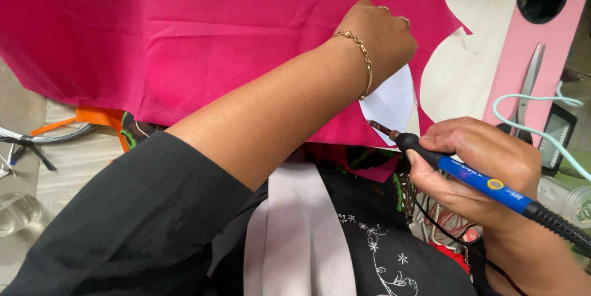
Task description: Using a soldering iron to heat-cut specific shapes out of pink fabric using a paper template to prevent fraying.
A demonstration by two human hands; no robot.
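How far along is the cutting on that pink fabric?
Done: the pink fabric already has scalloped curves cut along its right edge, baring the pale board. In hand: the left hand presses a white paper template on the fabric while the right hand holds the blue hot-tip tool at the template's lower edge. Left: most of the fabric is uncut.

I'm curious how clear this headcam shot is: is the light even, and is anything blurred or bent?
Head view: soft, even daylight with no harsh glare; the left hand casts only a faint shadow on the pink fabric. The right hand and the blue soldering tool look sharp; the sleeve close to the lens is slightly soft, and the wide lens bows the edges.
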